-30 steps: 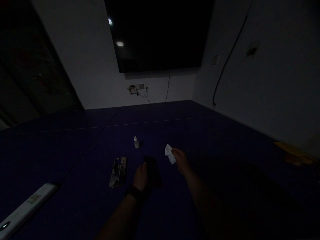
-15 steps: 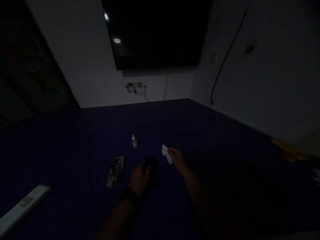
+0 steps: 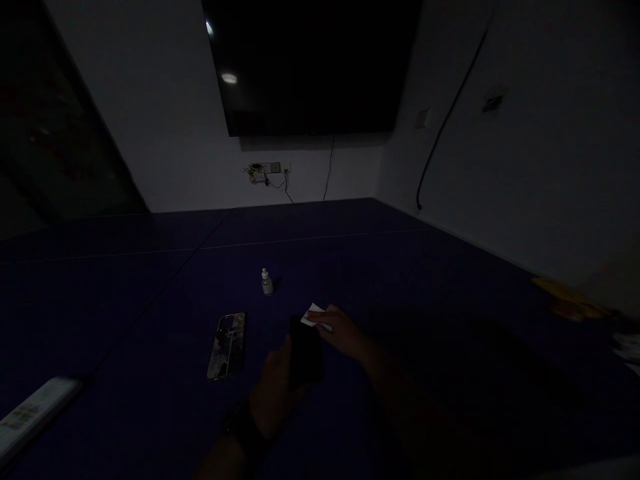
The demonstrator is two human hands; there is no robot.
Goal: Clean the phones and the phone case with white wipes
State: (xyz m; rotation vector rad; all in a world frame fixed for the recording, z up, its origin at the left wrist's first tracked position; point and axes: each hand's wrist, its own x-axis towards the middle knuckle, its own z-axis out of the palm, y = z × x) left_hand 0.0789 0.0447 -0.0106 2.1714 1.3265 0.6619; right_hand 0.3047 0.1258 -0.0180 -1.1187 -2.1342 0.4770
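Note:
My left hand (image 3: 273, 387), with a dark watch on its wrist, is closed around the lower left side of a dark phone (image 3: 306, 357). A white wipe (image 3: 316, 316) lies under the fingers of my right hand (image 3: 340, 330), which presses it at the phone's top end. To the left, a phone case (image 3: 227, 347) with a marbled pattern and a camera cutout rests on the dark blue surface. Beyond the phone stands a small bottle (image 3: 267, 285) with a white cap. Dim light hides the phone's details.
A white power strip (image 3: 37, 410) lies at the lower left. On the right edge is a yellow item (image 3: 570, 293) I cannot make out. A large dark television (image 3: 320, 67) hangs on the far wall, above wall sockets (image 3: 270, 170) with cables.
My right hand has brought the wipe leftward onto the phone's top end. My left hand has shifted down to the phone's lower left side, and the phone appears turned or lifted a little.

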